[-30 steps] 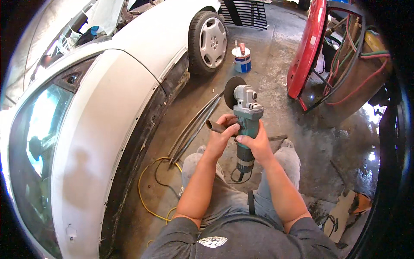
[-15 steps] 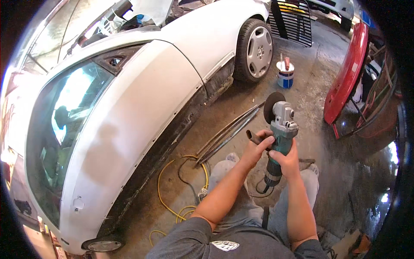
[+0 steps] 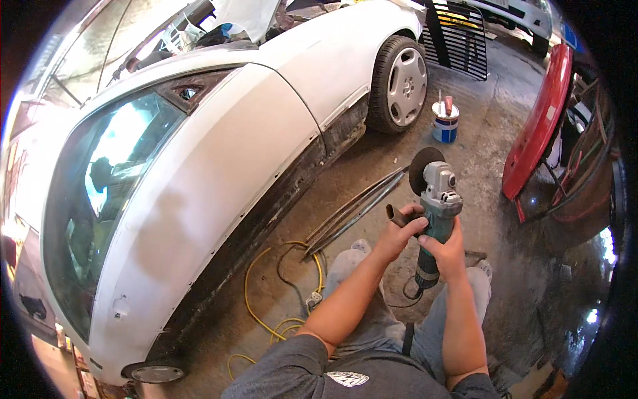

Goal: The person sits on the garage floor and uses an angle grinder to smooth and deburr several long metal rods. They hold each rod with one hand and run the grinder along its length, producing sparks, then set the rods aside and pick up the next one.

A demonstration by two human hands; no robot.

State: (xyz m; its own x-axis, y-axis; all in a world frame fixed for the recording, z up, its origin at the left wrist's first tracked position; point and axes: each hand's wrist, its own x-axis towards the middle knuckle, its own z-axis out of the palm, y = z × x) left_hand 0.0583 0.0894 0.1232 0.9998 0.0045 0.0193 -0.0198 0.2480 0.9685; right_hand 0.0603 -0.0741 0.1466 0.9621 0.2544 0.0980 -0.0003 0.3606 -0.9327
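An angle grinder (image 3: 435, 229), green-bodied with a grey metal head, points away from me over my lap. My right hand (image 3: 449, 251) is wrapped round its body, thumb on top. A dark round disc (image 3: 424, 170) sits at the head's left side. My left hand (image 3: 401, 238) is closed round a short brown tube with a hollow end (image 3: 396, 214), which sticks out to the left beside the grinder. The left thumb reaches close to the tool's body; whether the tube is joined to the grinder I cannot tell. A dark cord (image 3: 413, 296) hangs from the tool's rear.
A white car (image 3: 226, 146) with a bare dark sill stands along my left. Long thin strips (image 3: 362, 206) and a yellow cord (image 3: 247, 286) lie on the floor. Ahead is a blue-and-white can (image 3: 445, 123); a red car panel (image 3: 541, 126) leans at the right.
The view has shifted slightly, so the car, can and panel appear a little lower and further right. Both hands keep their grips on the grinder and the tube.
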